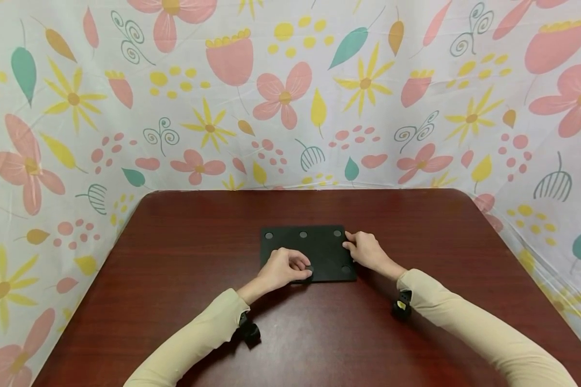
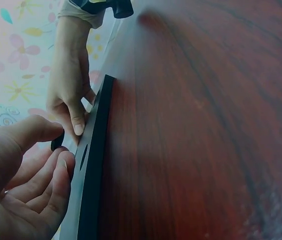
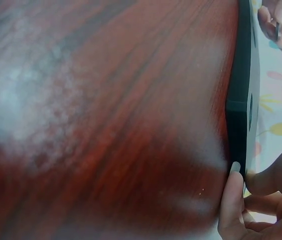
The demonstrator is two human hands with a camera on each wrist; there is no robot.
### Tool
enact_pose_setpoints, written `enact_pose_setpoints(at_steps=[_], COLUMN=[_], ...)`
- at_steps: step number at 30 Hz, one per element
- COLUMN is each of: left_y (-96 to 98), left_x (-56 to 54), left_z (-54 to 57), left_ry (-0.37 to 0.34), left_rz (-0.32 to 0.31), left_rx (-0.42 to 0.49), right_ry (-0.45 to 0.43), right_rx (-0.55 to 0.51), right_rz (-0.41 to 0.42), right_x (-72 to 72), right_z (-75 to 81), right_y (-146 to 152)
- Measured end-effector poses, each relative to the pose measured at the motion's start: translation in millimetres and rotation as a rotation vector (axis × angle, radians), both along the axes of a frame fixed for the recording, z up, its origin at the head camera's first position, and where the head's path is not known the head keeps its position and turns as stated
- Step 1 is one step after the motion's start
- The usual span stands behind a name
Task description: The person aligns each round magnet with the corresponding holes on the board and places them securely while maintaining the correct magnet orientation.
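Observation:
A flat black rectangular board [image 1: 323, 252] lies on the table, with round grey spots along its far edge and a dark round recess near its near right corner. My left hand [image 1: 283, 267] is over the board's near edge. Between thumb and fingertips it pinches a small dark disc [image 2: 57, 140], seen edge-on just above the board in the left wrist view. At the board's right side my right hand [image 1: 369, 251] holds the edge, one fingertip against the side wall and the thumb by the top face [image 3: 260, 182].
The dark red-brown wooden table [image 1: 184, 242] extends around the board. Behind and beside it hangs a white curtain [image 1: 319, 161] with printed flowers and leaves. A black wrist camera [image 1: 249, 330] is strapped at the left sleeve, another camera [image 1: 401, 307] at the right.

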State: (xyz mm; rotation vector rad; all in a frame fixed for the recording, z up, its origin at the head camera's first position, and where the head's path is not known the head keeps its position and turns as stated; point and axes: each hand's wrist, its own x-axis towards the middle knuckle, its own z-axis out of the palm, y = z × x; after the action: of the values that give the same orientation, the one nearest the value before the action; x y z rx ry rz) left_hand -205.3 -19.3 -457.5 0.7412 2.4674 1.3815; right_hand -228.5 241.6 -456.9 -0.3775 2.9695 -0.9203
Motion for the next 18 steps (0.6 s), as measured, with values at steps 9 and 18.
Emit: enact_pose_setpoints(at_steps=[9,18], left_y=[3.3,9.1], left_x=[-1.1,-3.1], left_z=[-2.2,-2.7], left_ry=[0.022,0.035], left_rz=[-0.007,-0.013], left_rx=[0.025,0.033], right_ry=[0.004,-0.004], right_rx=[0.012,0.012], right_rz=[-0.003,0.001], right_x=[-0.8,-1.3], right_z=[-0.3,0.0], right_y=[-1.0,-1.1])
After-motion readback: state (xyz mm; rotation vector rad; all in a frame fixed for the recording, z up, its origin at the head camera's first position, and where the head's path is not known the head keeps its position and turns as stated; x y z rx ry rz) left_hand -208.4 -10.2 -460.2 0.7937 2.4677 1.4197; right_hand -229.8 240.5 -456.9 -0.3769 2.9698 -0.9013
